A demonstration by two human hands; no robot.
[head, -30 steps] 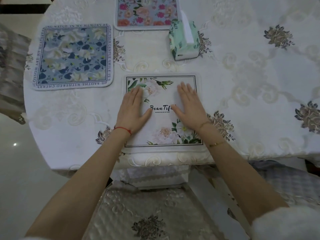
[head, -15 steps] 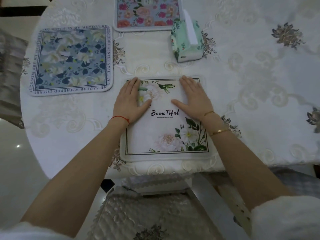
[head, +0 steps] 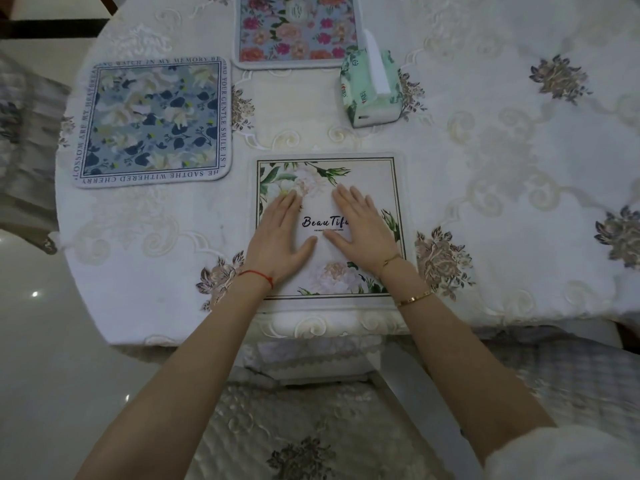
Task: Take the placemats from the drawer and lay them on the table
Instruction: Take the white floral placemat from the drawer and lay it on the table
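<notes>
- A round table (head: 502, 237) under a white embroidered cloth fills the view, with pale glossy floor at 8 o'clock and a quilted chair seat (head: 277, 427) tucked under the near edge at 6 o'clock.
- Three placemats lie flat on the cloth: a blue-leaf placemat (head: 152, 121) at 10 o'clock, a pink-flower placemat (head: 298, 29) at 12 o'clock, cut by the top of the frame, and a white "Beautiful" placemat (head: 367, 174) at the centre, just inside the near edge.
- The left hand (head: 282, 237) and right hand (head: 360, 226) both press flat on the white mat, fingers straight and close together, thumbs angled inward towards each other, nothing pinched.
- Judgement: the task looks close to finished; this mat sits square to the edge and seems to need only the hands lifted. Whether more mats remain I cannot tell, as no drawer is in view.
- The only container is a green tissue pack (head: 372, 88) at 1 o'clock, between the pink mat and the white one; one white tissue sticks up from its top slot.
</notes>
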